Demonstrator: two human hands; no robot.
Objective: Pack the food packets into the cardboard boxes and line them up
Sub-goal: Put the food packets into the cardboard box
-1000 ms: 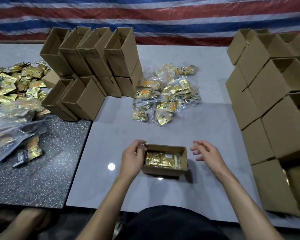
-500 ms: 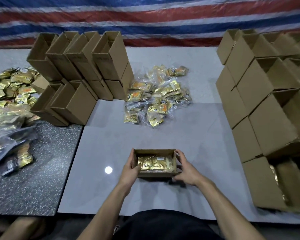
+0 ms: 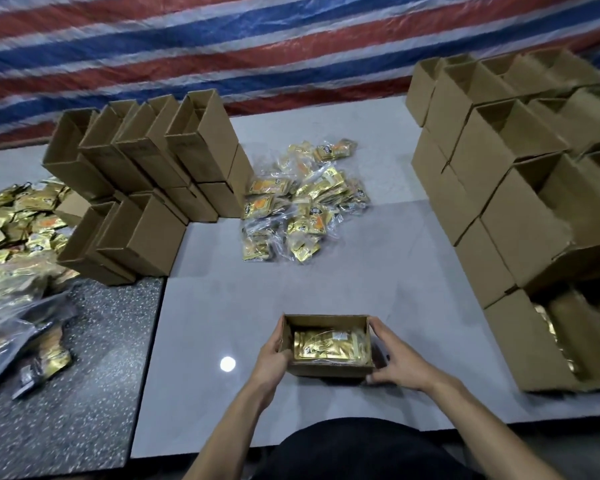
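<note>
The left hand (image 3: 272, 358) and right hand (image 3: 395, 362), fingers curled, are gripping the open cardboard box (image 3: 326, 370) at the table (image 3: 326, 271) near centre, food packets (image 3: 326, 344) lying inside; tilting it during transfer risks spilling them.

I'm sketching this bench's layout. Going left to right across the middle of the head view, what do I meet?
From the left: loose gold packets → open cardboard boxes → pile of bagged packets → wall of stacked boxes.

Bare grey table (image 3: 361, 278) lies open ahead, hemmed by box stack (image 3: 146, 174) left, packet pile (image 3: 302, 209) behind, box wall (image 3: 506, 202) right.
</note>
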